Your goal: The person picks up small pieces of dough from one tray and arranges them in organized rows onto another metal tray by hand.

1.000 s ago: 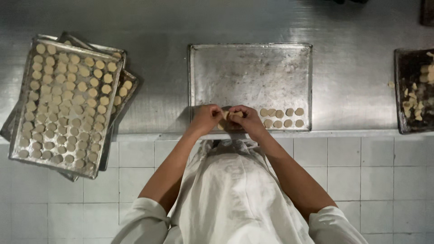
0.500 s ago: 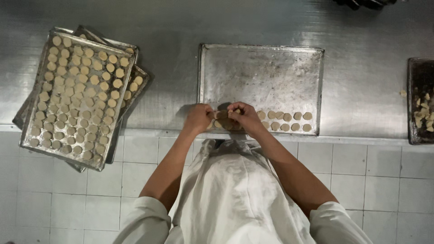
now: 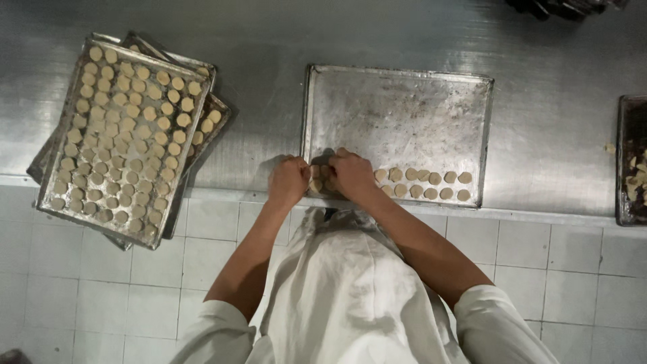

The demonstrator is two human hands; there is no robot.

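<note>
Steel counter; both hands, left point(image 3: 288, 180) and right point(image 3: 352, 175), curled over dough discs point(image 3: 318, 176) on tray point(image 3: 404, 108); grip hidden.

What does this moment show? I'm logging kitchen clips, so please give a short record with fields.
surface: steel counter
left hand: at near edge of tray, on dough rounds
right hand: beside left hand, on the same rounds
tray contents: two short rows of rounds along near edge, rest bare
left side: stacked trays, top one full of rounds
right edge: dark tray, partly in view
clothing: white apron
</note>
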